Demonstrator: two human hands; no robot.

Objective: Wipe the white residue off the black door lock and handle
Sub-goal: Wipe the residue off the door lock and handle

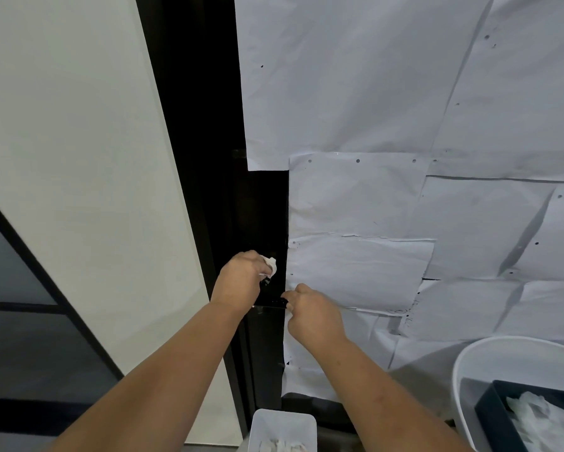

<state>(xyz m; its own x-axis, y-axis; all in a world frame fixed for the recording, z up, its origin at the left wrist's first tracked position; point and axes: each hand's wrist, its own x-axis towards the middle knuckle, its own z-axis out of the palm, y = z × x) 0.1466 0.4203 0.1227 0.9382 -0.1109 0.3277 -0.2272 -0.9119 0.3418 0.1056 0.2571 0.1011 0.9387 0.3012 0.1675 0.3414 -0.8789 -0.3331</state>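
Centrally, left hand (241, 278) clutching a crumpled white paper wipe (270, 267) against the tall black door lock plate (262, 216); right hand (313, 316) pinching the slim black lever handle (272, 303) just below, lower middle of frame

Black door lock (263, 223): tall, glossy panel set upright in the dark door edge, just left of the white paper sheeting (355, 197). Black handle (272, 303): slim lever at the lock's lower end, lying roughly level, reaching right toward the paper's edge. White wipe (270, 267): small crumpled wad, pressed against the lock face above the handle.
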